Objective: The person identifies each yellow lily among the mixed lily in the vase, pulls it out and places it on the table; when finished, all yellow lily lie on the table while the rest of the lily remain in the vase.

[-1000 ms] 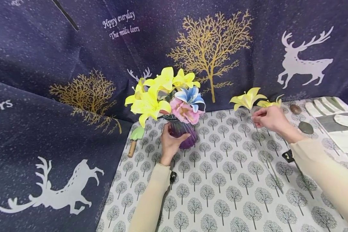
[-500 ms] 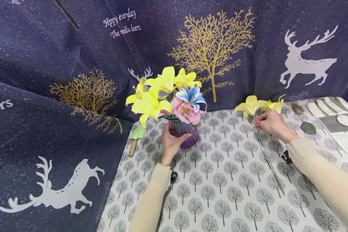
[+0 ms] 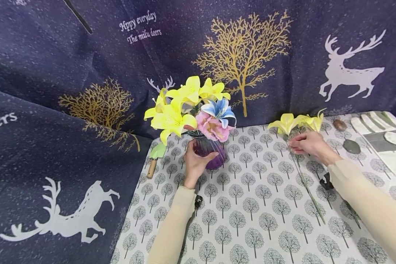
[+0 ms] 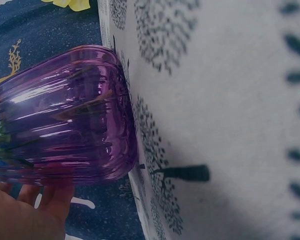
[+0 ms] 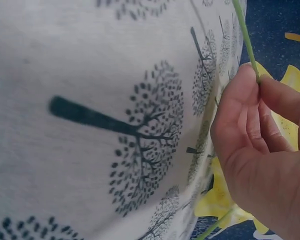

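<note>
Pinching with the fingers point(image 5: 235, 102) of the right hand point(image 3: 311, 145), tips almost meeting, on the green stem point(image 5: 247, 40) just below a yellow lily point(image 3: 285, 124); seeing that bloom near the far edge of the counter point(image 3: 244, 238), beside a second yellow lily point(image 3: 312, 121). Judging a light pinch best there: probably risking a kinked stem by squeezing hard, or snagged petals by dragging sideways past the neighbouring bloom. Gripping the purple vase point(image 4: 70, 120) with the left hand point(image 3: 194, 165), fingers spread only to its girth, thumb across the front. Seeing it standing upright, holding several yellow lilies point(image 3: 171, 121), one blue flower point(image 3: 219, 111) and one pink flower point(image 3: 212, 127), with stems dimly visible through the translucent wall. Looking top-heavy, so probably needing that firm brace against tipping.
</note>
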Demonstrator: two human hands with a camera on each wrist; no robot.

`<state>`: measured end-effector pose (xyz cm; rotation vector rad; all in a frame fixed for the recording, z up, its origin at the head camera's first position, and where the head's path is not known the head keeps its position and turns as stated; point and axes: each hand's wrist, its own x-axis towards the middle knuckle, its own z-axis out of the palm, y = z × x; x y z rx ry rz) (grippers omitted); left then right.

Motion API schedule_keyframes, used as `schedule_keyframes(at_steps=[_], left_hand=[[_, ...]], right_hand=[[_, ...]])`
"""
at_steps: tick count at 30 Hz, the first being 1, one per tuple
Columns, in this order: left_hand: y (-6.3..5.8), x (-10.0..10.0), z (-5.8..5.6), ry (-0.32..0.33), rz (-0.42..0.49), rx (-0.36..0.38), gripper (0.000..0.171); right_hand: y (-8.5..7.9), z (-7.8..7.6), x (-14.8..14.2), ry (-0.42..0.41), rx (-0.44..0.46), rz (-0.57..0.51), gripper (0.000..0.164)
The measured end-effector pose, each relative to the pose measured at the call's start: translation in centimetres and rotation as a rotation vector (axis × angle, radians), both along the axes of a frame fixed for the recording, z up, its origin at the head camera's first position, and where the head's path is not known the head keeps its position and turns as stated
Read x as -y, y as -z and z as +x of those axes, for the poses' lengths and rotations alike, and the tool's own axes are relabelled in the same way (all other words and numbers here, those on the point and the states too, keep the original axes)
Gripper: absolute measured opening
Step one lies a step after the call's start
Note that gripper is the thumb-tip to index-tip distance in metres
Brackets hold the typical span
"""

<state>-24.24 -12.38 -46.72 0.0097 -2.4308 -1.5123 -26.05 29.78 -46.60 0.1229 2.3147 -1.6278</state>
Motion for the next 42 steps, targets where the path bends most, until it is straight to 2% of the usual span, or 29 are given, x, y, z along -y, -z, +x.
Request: schedule_keyframes(at_steps=[5, 9, 14, 18, 24, 27, 30, 32, 35, 39, 42], left_hand=[[0.0, 0.0, 0.1, -0.008, -0.008, 0.006, 0.096], [-0.1, -0.1, 0.1, -0.011, -0.015, 0.014, 0.096], [0.1, -0.1, 0.0, -0.015, -0.029, 0.009, 0.097], [0.2, 0.1, -0.1, -0.012, -0.033, -0.008, 0.095], [0.1, 0.2, -0.2, -0.003, -0.029, -0.015, 0.095], [-0.1, 0.2, -0.2, -0.003, -0.03, -0.018, 0.095], [-0.2, 0.2, -0.2, -0.001, -0.029, -0.014, 0.094], [-0.2, 0.1, -0.3, 0.001, -0.032, -0.012, 0.094], [-0.3, -0.1, -0.4, 0.005, -0.039, -0.012, 0.096], [-0.4, -0.1, -0.5, 0.0, -0.048, -0.018, 0.096], [-0.4, 0.0, -0.6, 0.002, -0.045, -0.044, 0.092]], right_hand=[[0.2, 0.3, 0.0, 0.004, -0.024, -0.03, 0.052], [-0.6, 0.9, 0.2, 0.026, -0.067, 0.045, 0.054], [-2.4, 2.0, 0.7, 0.098, -0.161, 0.187, 0.053], [-4.0, 3.3, 1.9, 0.14, -0.242, 0.187, 0.051], [-6.7, 6.2, 5.1, 0.19, -0.391, 0.235, 0.049], [-7.8, 8.0, 7.6, 0.125, -0.492, 0.246, 0.04], [-8.4, 9.5, 10.5, -0.006, -0.627, 0.23, 0.03], [-8.6, 10.2, 12.5, -0.086, -0.727, 0.214, 0.024], [-9.0, 10.8, 15.2, -0.177, -0.863, 0.197, 0.024], [-10.1, 11.2, 18.7, -0.297, -0.915, 0.168, 0.028], [-10.7, 11.0, 21.2, -0.354, -0.946, 0.135, 0.028]])
